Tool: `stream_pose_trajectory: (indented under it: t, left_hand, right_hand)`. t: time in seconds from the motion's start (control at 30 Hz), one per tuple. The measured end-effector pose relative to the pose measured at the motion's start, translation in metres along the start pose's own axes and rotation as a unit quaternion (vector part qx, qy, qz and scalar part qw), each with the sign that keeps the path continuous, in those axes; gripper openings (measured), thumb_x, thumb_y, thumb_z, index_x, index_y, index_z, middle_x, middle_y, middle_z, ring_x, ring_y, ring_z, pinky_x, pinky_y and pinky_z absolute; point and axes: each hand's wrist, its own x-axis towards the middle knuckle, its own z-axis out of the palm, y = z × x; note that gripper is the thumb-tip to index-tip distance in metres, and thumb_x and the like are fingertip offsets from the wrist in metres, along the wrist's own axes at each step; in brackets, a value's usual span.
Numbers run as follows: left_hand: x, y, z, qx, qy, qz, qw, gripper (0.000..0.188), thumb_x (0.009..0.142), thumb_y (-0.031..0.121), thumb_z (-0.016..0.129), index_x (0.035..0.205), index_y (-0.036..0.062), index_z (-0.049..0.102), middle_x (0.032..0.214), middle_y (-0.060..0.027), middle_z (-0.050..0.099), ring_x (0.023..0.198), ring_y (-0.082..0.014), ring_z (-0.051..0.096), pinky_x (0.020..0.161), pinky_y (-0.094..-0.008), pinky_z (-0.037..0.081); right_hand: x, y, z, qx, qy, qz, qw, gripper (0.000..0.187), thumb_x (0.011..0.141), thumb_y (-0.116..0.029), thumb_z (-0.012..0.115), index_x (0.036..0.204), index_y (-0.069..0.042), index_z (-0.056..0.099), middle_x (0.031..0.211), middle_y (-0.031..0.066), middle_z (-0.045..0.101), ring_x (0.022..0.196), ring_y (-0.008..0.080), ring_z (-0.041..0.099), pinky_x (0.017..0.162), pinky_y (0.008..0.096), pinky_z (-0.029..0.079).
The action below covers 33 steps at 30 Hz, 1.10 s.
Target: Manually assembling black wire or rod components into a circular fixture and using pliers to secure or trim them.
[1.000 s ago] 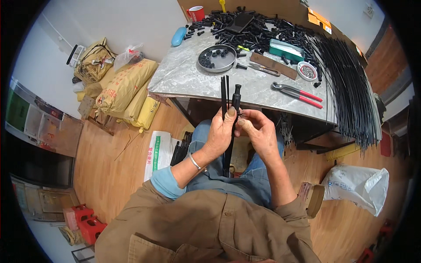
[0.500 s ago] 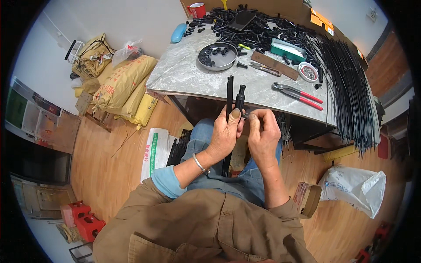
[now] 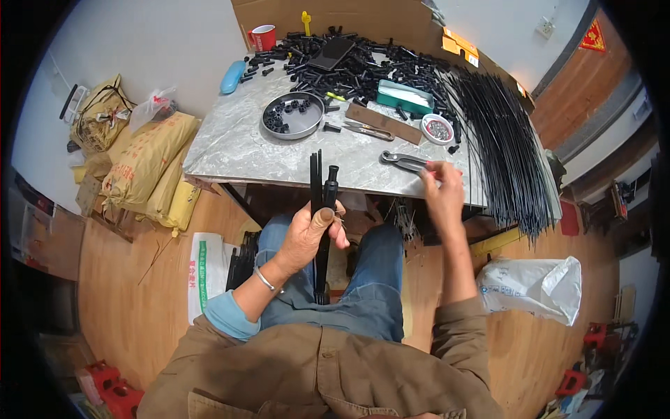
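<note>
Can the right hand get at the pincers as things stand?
Probably yes: the right hand is at the handle end of the pincers, no other thing seems to cover them, and the left hand, holding black rods, is well aside.

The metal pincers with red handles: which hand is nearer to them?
Right. The right hand is at the handle end of the pincers; the left hand, holding black rods, is farther left and lower in view.

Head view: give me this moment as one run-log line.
left hand: holding black rods; right hand: at pliers, contact unclear; on table: round tray, white bowl
</note>
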Motion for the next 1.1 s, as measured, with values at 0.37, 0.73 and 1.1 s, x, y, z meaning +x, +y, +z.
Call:
stream_pose_trajectory:
  t: [0.37, 0.73, 1.1]
  left_hand:
    - [0.003, -0.007, -0.007, 0.02, 0.085, -0.029, 0.996, 0.05, 0.092, 0.055, 0.05, 0.096, 0.0048, 0.047, 0.061, 0.0012, 0.038, 0.046, -0.0069, 0.037, 0.043, -0.0224, 0.033]
    - [0.009, -0.011, 0.003, 0.036, 0.112, -0.004, 0.993, 0.05, 0.092, 0.054, 0.05, 0.098, 0.0051, 0.048, 0.061, 0.0026, 0.038, 0.047, -0.0052, 0.036, 0.042, -0.0209, 0.031]
    - [0.005, -0.012, 0.001, 0.039, 0.133, 0.006, 0.99, 0.049, 0.091, 0.055, 0.053, 0.093, 0.006, 0.049, 0.06, 0.0044, 0.041, 0.05, -0.0021, 0.038, 0.043, -0.0188, 0.032]
  right_hand:
    - [0.029, 0.032, -0.005, -0.096, -0.107, -0.231, 0.962, 0.018, 0.083, -0.011, 0.063, 0.086, -0.001, 0.049, 0.082, 0.0156, 0.052, 0.079, 0.0346, 0.051, 0.072, 0.0429, 0.042]
    - [-0.063, -0.075, -0.016, 0.054, -0.118, -0.155, 0.979, 0.04, 0.057, 0.01, 0.066, 0.086, -0.005, 0.042, 0.084, 0.0123, 0.049, 0.075, 0.0309, 0.049, 0.067, 0.0361, 0.04]
    - [-0.067, -0.087, -0.022, -0.051, -0.09, -0.184, 0.977, 0.043, 0.055, 0.009, 0.068, 0.09, -0.006, 0.049, 0.089, 0.0118, 0.054, 0.083, 0.0324, 0.055, 0.07, 0.0395, 0.042]
